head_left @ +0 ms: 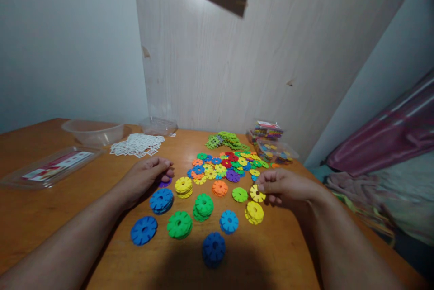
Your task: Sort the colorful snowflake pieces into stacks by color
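My right hand (280,187) pinches a yellow notched flower disc (257,193) between thumb and fingers, just above a yellow stack (254,213). A light green disc (239,195) lies to its left. My left hand (154,173) has curled fingers touching a purple disc (165,183), partly hidden under them. Close by are a blue stack (161,201) and another yellow stack (183,187). Nearer to me stand green stacks (179,225) (204,206), a light blue one (228,221), a dark blue one (214,248) and a blue disc (144,230). An orange stack (219,187) sits mid-table.
Behind the stacks spreads a loose pile of mixed discs (227,165). Green lattice pieces (227,140) and white square pieces (137,145) lie farther back. A clear bowl (93,132), a clear lid (50,170) and filled plastic boxes (276,150) stand around the table (111,263).
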A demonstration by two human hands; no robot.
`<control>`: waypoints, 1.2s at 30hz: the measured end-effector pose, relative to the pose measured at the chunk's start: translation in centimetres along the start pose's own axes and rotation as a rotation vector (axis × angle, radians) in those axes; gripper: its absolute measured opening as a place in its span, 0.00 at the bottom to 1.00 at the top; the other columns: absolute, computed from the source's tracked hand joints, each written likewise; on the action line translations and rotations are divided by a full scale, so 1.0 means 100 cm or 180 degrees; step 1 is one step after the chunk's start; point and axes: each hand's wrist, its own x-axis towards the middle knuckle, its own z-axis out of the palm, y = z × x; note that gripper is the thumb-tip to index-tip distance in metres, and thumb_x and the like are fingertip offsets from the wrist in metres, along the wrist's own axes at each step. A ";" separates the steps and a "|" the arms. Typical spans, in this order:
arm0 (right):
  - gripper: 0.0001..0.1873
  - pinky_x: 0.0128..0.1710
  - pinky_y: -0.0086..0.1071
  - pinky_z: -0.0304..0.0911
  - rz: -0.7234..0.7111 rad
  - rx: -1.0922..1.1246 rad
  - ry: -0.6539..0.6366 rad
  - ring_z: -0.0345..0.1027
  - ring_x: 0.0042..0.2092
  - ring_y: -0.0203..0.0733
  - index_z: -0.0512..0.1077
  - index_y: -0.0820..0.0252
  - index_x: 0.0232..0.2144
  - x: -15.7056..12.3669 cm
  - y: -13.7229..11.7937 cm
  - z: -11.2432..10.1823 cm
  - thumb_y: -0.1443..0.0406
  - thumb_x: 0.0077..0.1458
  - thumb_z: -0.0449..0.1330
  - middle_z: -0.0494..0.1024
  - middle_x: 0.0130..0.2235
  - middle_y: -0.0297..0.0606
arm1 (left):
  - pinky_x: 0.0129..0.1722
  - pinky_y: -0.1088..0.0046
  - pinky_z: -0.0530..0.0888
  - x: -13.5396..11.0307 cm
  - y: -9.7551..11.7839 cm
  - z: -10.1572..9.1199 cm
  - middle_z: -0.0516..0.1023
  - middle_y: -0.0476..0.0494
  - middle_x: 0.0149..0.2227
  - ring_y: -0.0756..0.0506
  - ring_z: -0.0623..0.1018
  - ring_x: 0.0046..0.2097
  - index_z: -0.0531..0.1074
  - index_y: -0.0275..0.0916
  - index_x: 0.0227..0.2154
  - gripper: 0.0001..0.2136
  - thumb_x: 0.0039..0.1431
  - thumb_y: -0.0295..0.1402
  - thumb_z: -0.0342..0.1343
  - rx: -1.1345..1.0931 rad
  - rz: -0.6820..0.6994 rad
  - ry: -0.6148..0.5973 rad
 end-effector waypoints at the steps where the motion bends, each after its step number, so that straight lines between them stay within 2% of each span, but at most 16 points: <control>1: 0.21 0.19 0.23 0.53 -0.0017 -0.0036 -0.0173 0.61 0.20 0.29 0.69 0.61 0.31 -0.003 -0.003 0.001 0.51 0.45 0.66 0.71 0.21 0.30 | 0.27 0.74 0.72 0.000 0.000 0.000 0.78 0.42 0.31 0.50 0.75 0.28 0.72 0.36 0.33 0.15 0.49 0.43 0.62 0.0008 -0.0007 -0.0003; 4: 0.19 0.21 0.23 0.57 0.0009 -0.0151 -0.0547 0.64 0.21 0.30 0.69 0.61 0.33 -0.006 -0.006 0.003 0.54 0.46 0.67 0.73 0.21 0.30 | 0.27 0.74 0.72 0.001 -0.001 -0.001 0.79 0.42 0.31 0.50 0.75 0.28 0.72 0.36 0.33 0.15 0.49 0.43 0.62 0.0038 -0.0021 -0.0003; 8: 0.16 0.21 0.22 0.58 0.0126 -0.0259 -0.0739 0.63 0.20 0.29 0.69 0.61 0.33 -0.002 -0.002 0.003 0.56 0.48 0.65 0.73 0.22 0.30 | 0.26 0.74 0.71 0.001 -0.001 -0.001 0.79 0.41 0.31 0.49 0.75 0.27 0.72 0.36 0.33 0.16 0.48 0.44 0.63 0.0053 -0.0013 -0.0004; 10: 0.15 0.20 0.22 0.55 0.0024 -0.0195 -0.0495 0.61 0.20 0.28 0.68 0.60 0.32 0.001 0.001 -0.001 0.56 0.49 0.64 0.71 0.22 0.28 | 0.26 0.74 0.71 0.001 0.000 0.000 0.79 0.41 0.31 0.49 0.75 0.27 0.72 0.36 0.33 0.16 0.48 0.44 0.63 0.0053 0.0002 -0.0007; 13: 0.13 0.19 0.23 0.51 -0.0356 -0.0068 0.0463 0.58 0.20 0.29 0.66 0.59 0.29 0.012 0.009 -0.012 0.56 0.49 0.62 0.68 0.21 0.27 | 0.26 0.74 0.71 0.000 0.000 0.000 0.79 0.41 0.30 0.49 0.75 0.28 0.72 0.36 0.32 0.16 0.48 0.44 0.63 0.0054 0.0021 -0.0015; 15: 0.13 0.21 0.25 0.53 -0.0542 -0.0058 0.1184 0.59 0.21 0.31 0.65 0.59 0.28 0.022 0.018 -0.020 0.56 0.47 0.62 0.68 0.21 0.28 | 0.26 0.74 0.71 0.000 0.001 0.000 0.79 0.41 0.30 0.49 0.75 0.28 0.72 0.36 0.32 0.16 0.48 0.44 0.63 0.0049 0.0021 -0.0025; 17: 0.14 0.23 0.26 0.55 -0.0603 -0.0191 0.1673 0.61 0.24 0.33 0.65 0.59 0.28 0.033 0.028 -0.025 0.56 0.46 0.62 0.69 0.23 0.30 | 0.27 0.74 0.71 0.001 0.000 0.000 0.78 0.41 0.30 0.49 0.75 0.28 0.73 0.36 0.33 0.15 0.48 0.43 0.63 0.0025 0.0008 -0.0033; 18: 0.14 0.24 0.27 0.56 -0.0609 -0.0369 0.1789 0.61 0.25 0.34 0.67 0.60 0.29 0.038 0.032 -0.026 0.55 0.47 0.61 0.70 0.24 0.31 | 0.27 0.74 0.71 0.001 0.000 -0.001 0.78 0.42 0.30 0.49 0.74 0.28 0.73 0.36 0.33 0.15 0.49 0.43 0.63 0.0006 0.0001 -0.0037; 20: 0.15 0.25 0.28 0.55 -0.0605 -0.0984 0.1853 0.61 0.27 0.35 0.69 0.60 0.29 0.045 0.038 -0.026 0.54 0.48 0.61 0.70 0.25 0.32 | 0.28 0.75 0.70 0.002 -0.001 -0.002 0.78 0.43 0.30 0.50 0.74 0.28 0.72 0.36 0.33 0.14 0.49 0.42 0.63 -0.0033 -0.0013 -0.0055; 24: 0.18 0.25 0.28 0.47 -0.0431 -0.2157 0.1786 0.60 0.27 0.35 0.70 0.60 0.23 0.051 0.039 -0.022 0.51 0.50 0.60 0.69 0.24 0.32 | 0.28 0.76 0.69 0.003 -0.003 -0.003 0.78 0.44 0.31 0.51 0.73 0.28 0.72 0.36 0.33 0.14 0.50 0.41 0.62 -0.0062 -0.0047 -0.0153; 32: 0.19 0.26 0.30 0.47 -0.0289 -0.2684 0.1829 0.64 0.28 0.39 0.73 0.60 0.23 0.052 0.034 -0.022 0.54 0.57 0.55 0.74 0.26 0.38 | 0.29 0.74 0.69 0.004 -0.004 -0.003 0.78 0.44 0.30 0.50 0.74 0.29 0.72 0.37 0.32 0.13 0.50 0.42 0.61 -0.0023 0.0001 -0.0157; 34: 0.19 0.27 0.31 0.47 -0.0288 -0.2838 0.2010 0.64 0.29 0.39 0.72 0.59 0.23 0.051 0.033 -0.023 0.55 0.58 0.52 0.74 0.27 0.40 | 0.29 0.74 0.69 0.003 -0.004 -0.003 0.78 0.44 0.30 0.50 0.74 0.28 0.72 0.37 0.32 0.14 0.50 0.42 0.61 -0.0019 0.0025 -0.0147; 36: 0.18 0.27 0.32 0.47 -0.0324 -0.2900 0.2384 0.63 0.30 0.40 0.71 0.59 0.22 0.048 0.031 -0.024 0.57 0.58 0.51 0.73 0.29 0.41 | 0.29 0.73 0.70 0.003 -0.003 -0.002 0.78 0.43 0.30 0.50 0.74 0.28 0.72 0.37 0.32 0.14 0.49 0.43 0.61 -0.0011 0.0044 -0.0113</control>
